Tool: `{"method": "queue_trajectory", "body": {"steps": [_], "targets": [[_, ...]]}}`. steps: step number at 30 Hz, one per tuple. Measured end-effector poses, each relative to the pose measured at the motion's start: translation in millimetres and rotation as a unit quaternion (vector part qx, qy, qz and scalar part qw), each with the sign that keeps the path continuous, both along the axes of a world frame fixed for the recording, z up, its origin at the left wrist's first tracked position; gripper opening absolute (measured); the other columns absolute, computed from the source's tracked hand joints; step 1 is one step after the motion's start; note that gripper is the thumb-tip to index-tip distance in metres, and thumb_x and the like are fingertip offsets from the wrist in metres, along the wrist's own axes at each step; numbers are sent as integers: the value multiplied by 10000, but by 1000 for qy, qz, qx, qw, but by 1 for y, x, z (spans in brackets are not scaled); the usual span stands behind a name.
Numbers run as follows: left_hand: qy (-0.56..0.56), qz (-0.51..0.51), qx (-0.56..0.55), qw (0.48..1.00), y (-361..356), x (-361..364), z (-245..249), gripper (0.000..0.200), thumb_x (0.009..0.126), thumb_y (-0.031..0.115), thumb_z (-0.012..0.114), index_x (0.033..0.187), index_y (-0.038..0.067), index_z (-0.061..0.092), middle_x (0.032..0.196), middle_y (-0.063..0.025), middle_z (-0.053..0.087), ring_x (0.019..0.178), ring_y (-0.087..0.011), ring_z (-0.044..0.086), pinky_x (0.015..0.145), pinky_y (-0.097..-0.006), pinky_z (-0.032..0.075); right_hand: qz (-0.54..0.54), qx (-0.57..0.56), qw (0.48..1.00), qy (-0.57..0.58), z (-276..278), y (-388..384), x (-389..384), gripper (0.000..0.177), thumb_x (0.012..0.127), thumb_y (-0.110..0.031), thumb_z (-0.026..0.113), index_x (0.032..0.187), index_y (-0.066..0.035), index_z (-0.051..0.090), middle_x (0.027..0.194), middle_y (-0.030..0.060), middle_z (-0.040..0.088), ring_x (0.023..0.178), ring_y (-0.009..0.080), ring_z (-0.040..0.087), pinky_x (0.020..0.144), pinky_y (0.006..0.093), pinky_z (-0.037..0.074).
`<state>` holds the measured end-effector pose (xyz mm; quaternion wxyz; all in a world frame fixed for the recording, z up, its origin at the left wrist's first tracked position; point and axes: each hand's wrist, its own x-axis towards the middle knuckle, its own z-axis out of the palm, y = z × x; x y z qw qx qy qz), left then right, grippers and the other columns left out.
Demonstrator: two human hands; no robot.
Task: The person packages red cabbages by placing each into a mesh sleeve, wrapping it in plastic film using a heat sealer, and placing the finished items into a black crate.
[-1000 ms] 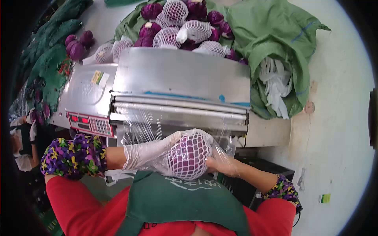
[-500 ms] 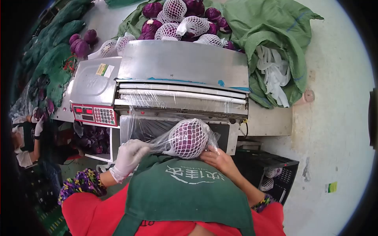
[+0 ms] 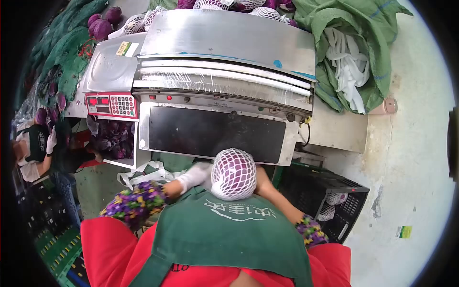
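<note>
A purple cabbage (image 3: 234, 173) in white foam netting and clear film sits against my green apron (image 3: 224, 229). My left hand (image 3: 195, 176), in a thin clear glove, holds its left side. My right hand (image 3: 262, 181) is bare and mostly hidden behind the cabbage, pressed to its right side. Just beyond stands the steel wrapping machine (image 3: 224, 43) with its black hot plate (image 3: 215, 135) and a roll of cling film (image 3: 220, 79).
A scale (image 3: 111, 104) with a red keypad sits left of the machine. Netted purple cabbages (image 3: 138, 20) pile behind it. A green sack (image 3: 354, 43) holds white foam nets. A black crate (image 3: 330, 203) stands at right. Another person (image 3: 33, 153) works at far left.
The cabbage has come off the film roll and down toward my apron. Both hands moved in close under it, and the stretched film no longer runs from the machine.
</note>
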<state>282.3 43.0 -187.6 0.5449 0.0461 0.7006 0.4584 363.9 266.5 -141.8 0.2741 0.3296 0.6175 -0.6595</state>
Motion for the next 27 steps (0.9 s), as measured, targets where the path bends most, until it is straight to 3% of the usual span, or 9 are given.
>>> {"method": "queue_trajectory", "body": {"steps": [3,7,9,11,13,17,23,25,27], "targets": [[26,125,163,978,7,52,-111,259,865,266,588,1045,90,651,987,-120,664,907,-264,630,823,-342,493,162,182,924,295,-29,-11,8,286,835,-162,579,1048,27,615,953,282,638,913,381,630,765,361,487],[-64,45,184,980,27,17,46,291,949,172,490,1211,69,562,1162,-70,604,1056,-178,559,926,-306,447,116,192,948,225,39,-5,-10,110,821,-82,586,879,8,560,813,148,639,836,52,542,691,297,469],[-232,139,179,946,43,12,96,312,963,115,480,1264,54,532,1183,-54,583,1067,-110,519,940,-255,423,85,297,913,267,75,-5,-22,154,822,-145,627,838,-26,530,739,167,611,649,215,645,568,340,463],[107,39,280,953,47,-2,83,308,960,177,505,1239,54,554,1116,-58,607,1001,-111,540,901,-243,435,60,412,832,368,95,-6,-22,139,837,-152,621,842,-40,538,735,150,626,617,345,620,536,374,468],[-381,205,258,864,47,-24,99,499,958,410,476,1207,-16,549,1163,-128,618,992,-200,615,925,-342,473,48,441,817,368,100,-13,-18,99,848,-123,605,852,-46,544,741,145,635,625,341,623,535,387,473],[-476,223,245,815,21,-31,143,568,970,456,429,1177,-58,552,1098,-156,645,975,-224,632,931,-357,477,-7,502,787,358,96,-51,-21,148,909,-170,561,842,-41,534,700,116,615,593,284,614,534,372,467],[389,-186,317,845,-8,-42,150,399,975,338,432,1147,-3,550,1102,-151,607,1040,-244,571,907,-362,445,-209,-152,933,249,74,-86,-18,181,948,-208,533,887,-41,567,890,18,598,807,72,520,699,236,440],[442,144,340,817,11,-21,160,443,984,359,377,1097,-23,571,1067,-157,606,1014,-256,545,936,-375,396,-181,-328,889,263,63,-94,-6,141,929,-151,539,1030,-54,555,958,17,588,899,103,561,810,259,462],[340,-40,339,877,28,-22,182,542,993,472,318,1089,-6,554,1095,-199,591,1084,-298,536,1020,-413,342,-46,-96,938,331,83,-88,8,186,936,-139,522,1097,-53,556,1029,29,599,997,124,558,881,281,451]]}}
